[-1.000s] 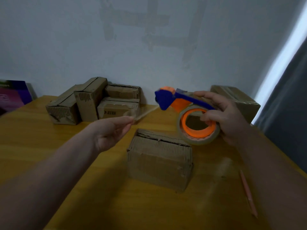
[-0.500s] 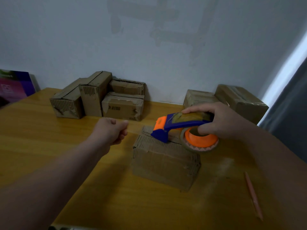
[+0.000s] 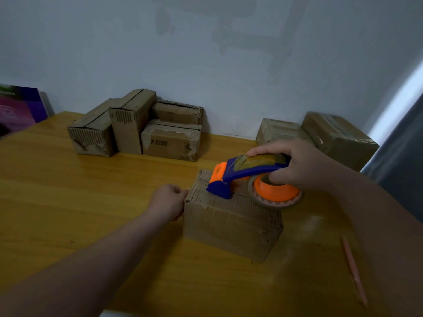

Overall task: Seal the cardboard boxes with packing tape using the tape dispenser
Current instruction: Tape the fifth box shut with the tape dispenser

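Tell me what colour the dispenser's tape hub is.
Orange: the hub; the dispenser body is blue. Best seen in the head view.

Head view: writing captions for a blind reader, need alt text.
A right hand grips a blue-and-orange plastic tape dispenser resting on a worn brown cardboard box on a yellow wooden table; the curled left hand touches the box's left edge.

- Bare left hand, uncovered at knuckles and wrist
- Bare left forearm, uncovered down to the lower frame edge
- Bare right hand, fingers and wrist uncovered
- Bare right forearm, uncovered to the right frame edge
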